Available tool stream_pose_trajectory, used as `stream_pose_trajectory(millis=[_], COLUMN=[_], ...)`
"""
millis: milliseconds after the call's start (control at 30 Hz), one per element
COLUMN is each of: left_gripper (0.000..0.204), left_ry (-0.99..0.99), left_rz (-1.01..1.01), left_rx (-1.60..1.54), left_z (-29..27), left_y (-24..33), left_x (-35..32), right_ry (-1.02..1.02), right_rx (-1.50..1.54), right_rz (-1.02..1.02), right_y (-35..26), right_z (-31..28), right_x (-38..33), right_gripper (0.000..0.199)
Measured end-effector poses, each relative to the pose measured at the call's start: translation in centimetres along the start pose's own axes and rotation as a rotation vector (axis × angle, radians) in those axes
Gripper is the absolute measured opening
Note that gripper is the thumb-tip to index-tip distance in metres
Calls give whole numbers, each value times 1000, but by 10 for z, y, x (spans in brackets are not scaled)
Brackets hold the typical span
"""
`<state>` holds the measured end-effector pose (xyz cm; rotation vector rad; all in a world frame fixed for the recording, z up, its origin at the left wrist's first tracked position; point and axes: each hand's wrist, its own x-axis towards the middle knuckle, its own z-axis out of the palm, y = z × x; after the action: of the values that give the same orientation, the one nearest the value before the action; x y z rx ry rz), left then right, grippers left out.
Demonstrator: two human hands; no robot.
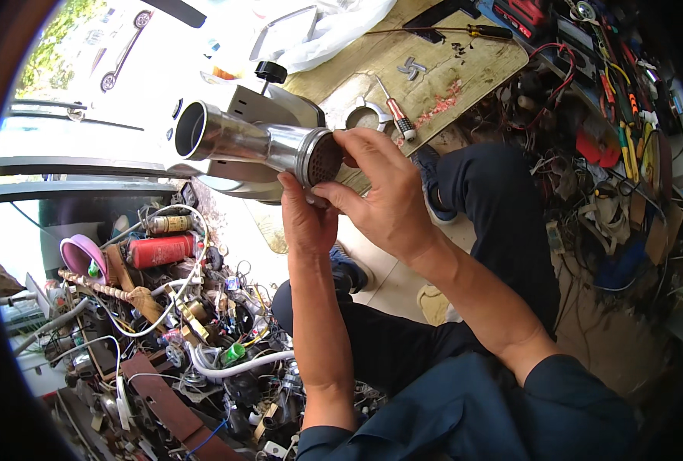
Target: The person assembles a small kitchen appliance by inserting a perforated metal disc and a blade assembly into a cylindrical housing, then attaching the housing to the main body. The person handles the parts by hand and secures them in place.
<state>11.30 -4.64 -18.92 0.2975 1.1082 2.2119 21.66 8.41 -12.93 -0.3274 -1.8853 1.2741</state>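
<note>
Both hands close on the metal grinder tube (241, 138): left grip (307, 219) pinches under the perforated end plate (326, 160), right grip (380, 192) clasps its right rim.

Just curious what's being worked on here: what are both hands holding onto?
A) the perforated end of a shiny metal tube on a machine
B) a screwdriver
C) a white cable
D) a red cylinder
A: the left hand and right hand both grip the metal tube at its perforated end.

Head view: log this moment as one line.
left hand: steadies metal grinder tube from below | right hand: on its perforated end plate | nearby: screwdriver on wooden board
</note>
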Motion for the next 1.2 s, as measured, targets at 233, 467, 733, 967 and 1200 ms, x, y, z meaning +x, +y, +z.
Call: stream_pose_trajectory(millis=[233,467,733,967,1200], left_gripper=[84,82,52,71,71], left_ry=[45,151,323,257,305], left_rz=[-15,25,348,465,389], left_rx=[24,-6,346,768,1006], left_z=[7,24,31,54,77], left_y=[2,1,7,9,26], left_x=[-2,-5,-28,-40,-37], right_ry=[43,54,-4,61,55], right_rx=[16,84,203,239,303], right_rz=[-11,-14,65,-13,-10], right_y=[7,16,21,34,40], right_z=[4,2,-1,7,6], right_x=[-5,-4,-3,-8,-7], right_gripper=[62,63,66,60,58])
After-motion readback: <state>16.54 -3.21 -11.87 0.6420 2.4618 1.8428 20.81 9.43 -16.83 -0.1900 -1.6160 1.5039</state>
